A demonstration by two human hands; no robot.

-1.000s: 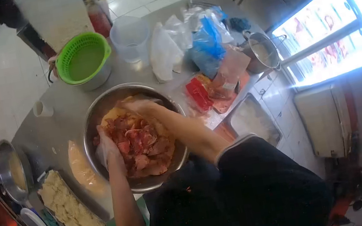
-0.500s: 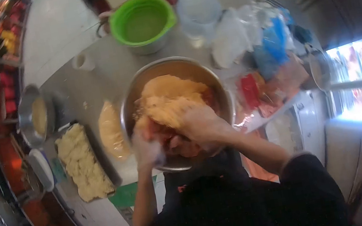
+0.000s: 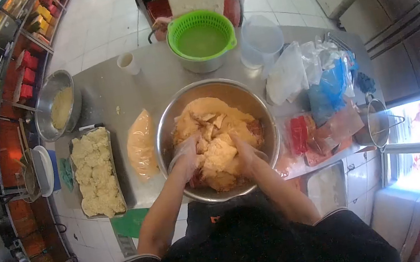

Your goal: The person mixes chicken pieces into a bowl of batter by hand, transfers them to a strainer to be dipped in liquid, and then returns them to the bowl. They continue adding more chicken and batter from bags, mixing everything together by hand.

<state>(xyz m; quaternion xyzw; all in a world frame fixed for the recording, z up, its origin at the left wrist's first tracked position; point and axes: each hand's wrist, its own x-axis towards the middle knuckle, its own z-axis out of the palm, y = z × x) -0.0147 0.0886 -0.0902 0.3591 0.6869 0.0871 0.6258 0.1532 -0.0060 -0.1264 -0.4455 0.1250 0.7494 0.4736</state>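
A large steel bowl (image 3: pixel 273 136) holds reddish meat under a pale orange powder (image 3: pixel 209 110). Inside it, my left hand (image 3: pixel 188 157) presses against the left side of a powder-coated heap (image 3: pixel 220 154), fingers partly buried. On the heap's right side is my right hand (image 3: pixel 248 155), its fingers also partly sunk in the mix. Both hands seem to wear clear gloves. The fingertips are hidden, so what each hand grips cannot be made out. Just left of the bowl lies a clear bag of orange powder (image 3: pixel 141 146).
On the steel table (image 3: pixel 101 88) are a tray of pale chunks (image 3: pixel 96 173), a bowl (image 3: pixel 56 104), a white cup (image 3: pixel 128 63), a green colander (image 3: pixel 201 34), a clear container (image 3: pixel 261 42), plastic bags (image 3: pixel 318 72), red packets (image 3: pixel 300 134) and a strainer (image 3: pixel 377 124).
The view has shifted and sharpened. My right hand has moved from across the meat to the bowl's right side, and the hands are farther apart around the powder-coated heap.
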